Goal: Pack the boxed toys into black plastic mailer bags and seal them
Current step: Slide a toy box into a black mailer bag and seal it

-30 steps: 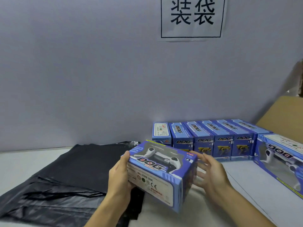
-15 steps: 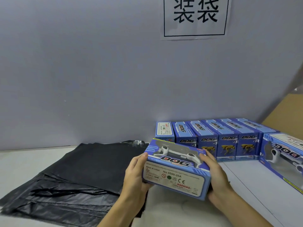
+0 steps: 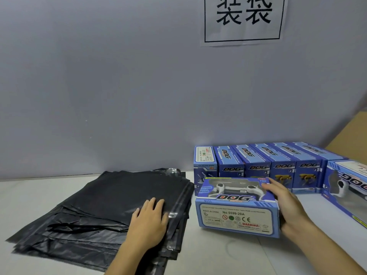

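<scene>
Left hand (image 3: 150,219) flat, fingers straight, pressing the mailer bag stack (image 3: 111,207) to peel one; right hand (image 3: 286,207) curled round toy box (image 3: 237,207), steadying it beside the stack

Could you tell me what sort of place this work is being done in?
Probably a packing station: a stack of black mailer bags, a row of identical boxed toys against the wall, and a printed sign with two Chinese characters above the table.
</scene>
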The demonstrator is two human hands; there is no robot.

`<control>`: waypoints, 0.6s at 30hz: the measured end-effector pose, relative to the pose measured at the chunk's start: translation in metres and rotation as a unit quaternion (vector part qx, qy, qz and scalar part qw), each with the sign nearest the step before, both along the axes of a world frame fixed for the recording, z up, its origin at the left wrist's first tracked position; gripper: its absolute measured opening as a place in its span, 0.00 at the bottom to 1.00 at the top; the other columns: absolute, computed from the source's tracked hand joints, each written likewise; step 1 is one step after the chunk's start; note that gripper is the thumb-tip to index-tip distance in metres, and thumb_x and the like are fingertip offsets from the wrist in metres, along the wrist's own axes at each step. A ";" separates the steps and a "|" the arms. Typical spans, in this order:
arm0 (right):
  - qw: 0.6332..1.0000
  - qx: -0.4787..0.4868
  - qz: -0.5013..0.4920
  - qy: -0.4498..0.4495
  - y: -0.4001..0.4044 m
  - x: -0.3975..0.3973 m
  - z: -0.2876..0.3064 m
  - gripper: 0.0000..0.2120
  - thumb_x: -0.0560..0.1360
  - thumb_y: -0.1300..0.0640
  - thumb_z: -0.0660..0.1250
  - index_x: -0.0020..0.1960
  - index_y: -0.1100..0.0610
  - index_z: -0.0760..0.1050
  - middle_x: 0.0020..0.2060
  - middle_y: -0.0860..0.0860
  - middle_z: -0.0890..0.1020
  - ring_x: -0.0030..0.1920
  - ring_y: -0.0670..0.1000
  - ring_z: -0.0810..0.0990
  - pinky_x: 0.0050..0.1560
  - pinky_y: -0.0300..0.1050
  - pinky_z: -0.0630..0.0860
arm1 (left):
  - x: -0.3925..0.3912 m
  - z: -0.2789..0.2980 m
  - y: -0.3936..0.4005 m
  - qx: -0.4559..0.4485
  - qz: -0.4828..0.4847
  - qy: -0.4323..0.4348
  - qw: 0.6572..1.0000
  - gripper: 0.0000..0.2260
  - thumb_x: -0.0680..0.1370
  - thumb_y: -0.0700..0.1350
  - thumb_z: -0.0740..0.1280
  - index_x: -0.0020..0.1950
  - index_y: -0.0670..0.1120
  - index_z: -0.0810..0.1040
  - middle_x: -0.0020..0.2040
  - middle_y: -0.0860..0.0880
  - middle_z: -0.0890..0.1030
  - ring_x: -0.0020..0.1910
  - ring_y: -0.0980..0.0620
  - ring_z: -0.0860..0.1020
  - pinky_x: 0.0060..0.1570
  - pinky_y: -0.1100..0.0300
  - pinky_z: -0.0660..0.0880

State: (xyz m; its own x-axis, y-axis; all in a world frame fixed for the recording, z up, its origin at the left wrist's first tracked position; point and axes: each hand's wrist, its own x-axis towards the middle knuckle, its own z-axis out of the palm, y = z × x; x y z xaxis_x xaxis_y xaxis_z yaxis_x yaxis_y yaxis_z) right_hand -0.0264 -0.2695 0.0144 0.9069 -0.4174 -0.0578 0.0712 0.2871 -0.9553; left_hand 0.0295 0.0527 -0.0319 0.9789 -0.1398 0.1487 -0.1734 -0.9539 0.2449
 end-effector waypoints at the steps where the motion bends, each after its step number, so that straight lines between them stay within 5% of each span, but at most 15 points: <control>1: 1.000 -0.001 -0.002 0.002 0.000 0.001 -0.001 0.08 0.77 0.55 0.69 0.51 0.41 0.78 0.45 0.56 0.87 0.43 0.65 0.85 0.50 0.62 0.80 | 0.000 0.002 0.001 0.006 -0.008 0.000 1.000 0.23 0.85 0.56 0.50 0.80 0.54 0.56 0.80 0.52 0.57 0.80 0.51 0.53 0.77 0.49 0.52; 8: 1.000 -0.011 -0.006 0.011 0.002 0.002 -0.002 0.08 0.77 0.54 0.69 0.51 0.40 0.78 0.44 0.56 0.87 0.45 0.65 0.85 0.54 0.67 0.78 | -0.008 0.031 0.008 0.079 -0.054 0.043 0.994 0.19 0.83 0.57 0.56 0.73 0.55 0.66 0.65 0.53 0.72 0.64 0.49 0.72 0.63 0.51 0.70; 14: 1.000 0.010 -0.001 -0.011 0.004 0.001 0.000 0.11 0.78 0.53 0.68 0.59 0.46 0.77 0.46 0.58 0.87 0.43 0.64 0.85 0.49 0.62 0.80 | -0.026 0.027 0.013 0.019 -0.045 -0.062 0.997 0.19 0.81 0.56 0.60 0.70 0.56 0.65 0.61 0.58 0.73 0.59 0.55 0.73 0.54 0.60 0.71; 18: 1.000 0.021 0.000 -0.020 0.007 -0.003 0.004 0.08 0.78 0.53 0.66 0.56 0.48 0.78 0.47 0.59 0.86 0.39 0.61 0.84 0.41 0.53 0.79 | -0.032 0.020 0.021 -0.022 -0.054 -0.081 0.995 0.16 0.80 0.52 0.62 0.68 0.55 0.67 0.58 0.59 0.70 0.57 0.57 0.71 0.51 0.62 0.73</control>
State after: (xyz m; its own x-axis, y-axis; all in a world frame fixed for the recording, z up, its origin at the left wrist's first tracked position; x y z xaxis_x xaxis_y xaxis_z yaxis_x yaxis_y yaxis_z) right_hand -0.0290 -0.2623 0.0184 0.9085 -0.4161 -0.0394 0.1092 0.3274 -0.9386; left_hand -0.0021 0.0741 -0.0114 0.9213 -0.2326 0.3118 -0.3146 -0.9168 0.2458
